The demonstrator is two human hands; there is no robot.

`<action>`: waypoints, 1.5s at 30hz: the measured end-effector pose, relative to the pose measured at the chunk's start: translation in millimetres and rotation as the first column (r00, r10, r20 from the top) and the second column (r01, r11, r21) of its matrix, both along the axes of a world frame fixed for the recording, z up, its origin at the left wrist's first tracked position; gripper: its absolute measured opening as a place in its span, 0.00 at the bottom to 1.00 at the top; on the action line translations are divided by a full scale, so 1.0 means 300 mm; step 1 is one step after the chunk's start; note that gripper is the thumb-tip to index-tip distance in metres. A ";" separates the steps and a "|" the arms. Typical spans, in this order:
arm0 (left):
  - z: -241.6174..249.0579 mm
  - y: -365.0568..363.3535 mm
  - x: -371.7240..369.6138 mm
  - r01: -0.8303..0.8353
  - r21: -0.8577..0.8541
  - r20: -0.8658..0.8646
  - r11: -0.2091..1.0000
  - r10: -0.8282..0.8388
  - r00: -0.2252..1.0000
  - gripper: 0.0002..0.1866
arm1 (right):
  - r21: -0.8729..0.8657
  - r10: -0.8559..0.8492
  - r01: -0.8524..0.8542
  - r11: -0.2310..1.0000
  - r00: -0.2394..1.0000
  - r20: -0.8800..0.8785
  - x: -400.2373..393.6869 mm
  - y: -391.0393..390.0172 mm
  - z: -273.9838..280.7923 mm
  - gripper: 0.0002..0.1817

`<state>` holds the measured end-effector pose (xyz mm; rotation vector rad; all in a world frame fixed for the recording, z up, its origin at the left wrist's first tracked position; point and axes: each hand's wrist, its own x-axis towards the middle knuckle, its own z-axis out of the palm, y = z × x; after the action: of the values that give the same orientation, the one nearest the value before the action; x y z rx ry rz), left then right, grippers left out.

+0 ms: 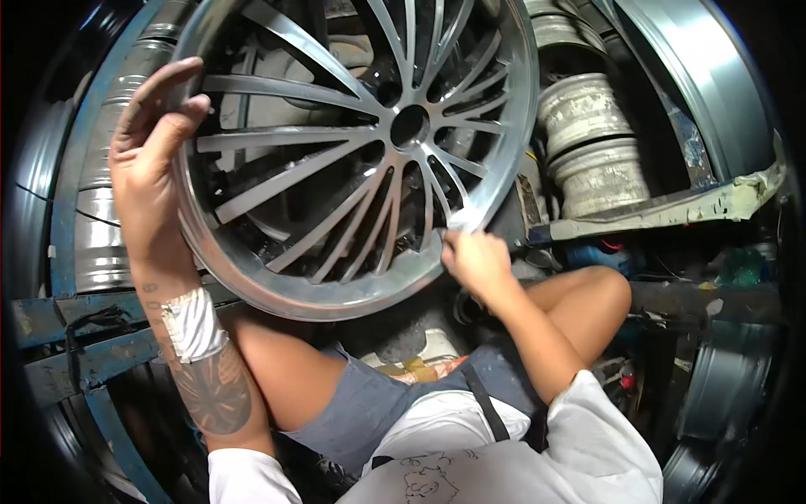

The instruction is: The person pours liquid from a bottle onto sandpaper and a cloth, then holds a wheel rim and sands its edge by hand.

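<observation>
A large multi-spoke alloy wheel [409, 126] fills the upper middle, its face turned up towards me, with bare grey metal spokes and dark gaps between them. My left hand [151, 139] holds the wheel's left edge, thumb and fingers curled at the outer lip. At the lower right of the wheel, my right hand [477, 262] is closed, knuckles up, with its fingertips against the rim. A bright whitish patch shows just beyond those fingertips; I cannot tell what they hold. The wheel's bottom edge lies above my bent legs. A white wrap [195, 326] circles my left forearm.
Stacked worn wheels [592, 143] stand on a rack to the right, behind a tape-covered rail [655, 214]. Another big shiny rim [688, 67] is at the upper right. Blue metal frame bars [63, 210] and more silver wheels [102, 235] line the left side.
</observation>
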<state>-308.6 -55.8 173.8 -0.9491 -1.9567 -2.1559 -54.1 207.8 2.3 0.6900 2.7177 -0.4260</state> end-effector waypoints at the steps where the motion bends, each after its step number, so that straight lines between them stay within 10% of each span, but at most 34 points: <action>1: 0.012 0.005 0.013 -0.026 -0.012 0.048 1.000 0.026 0.998 0.18 | 0.043 0.097 -0.101 0.994 0.992 0.079 -0.002 -0.047 0.012 0.18; 17: -0.014 -0.046 -0.008 -0.123 -0.070 0.036 0.990 0.125 0.991 0.17 | -0.264 -0.018 0.041 0.964 0.996 0.090 -0.063 0.085 0.081 0.15; 20: -0.043 -0.077 -0.041 -0.105 -0.043 0.052 0.993 0.108 0.993 0.18 | -0.035 0.068 -0.066 0.997 0.996 0.059 -0.043 0.006 -0.020 0.13; 28: -0.046 -0.091 -0.042 -0.062 -0.046 -0.003 0.997 0.062 0.998 0.18 | -0.134 0.062 -0.048 0.990 0.993 0.101 -0.041 0.002 0.026 0.21; 37: -0.011 -0.075 -0.016 -0.074 -0.167 -0.014 0.983 0.072 0.997 0.22 | -0.498 -0.065 -0.132 0.857 0.931 -0.358 0.108 0.231 0.201 0.18; 41: 0.049 -0.042 -0.003 0.002 -0.268 -0.056 0.964 -0.018 0.998 0.24 | -0.912 -0.479 -0.164 0.377 0.808 -0.343 0.144 0.252 0.306 0.20; 45: 0.148 0.066 0.067 0.092 -0.327 -0.133 0.941 -0.142 0.981 0.33 | -0.920 -0.792 -0.389 -0.048 0.576 -0.203 0.115 0.195 0.334 0.26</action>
<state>-288.5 -36.2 218.1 -1.2699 -2.2644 -1.7812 -19.6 266.4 102.4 0.4855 1.5376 -3.0998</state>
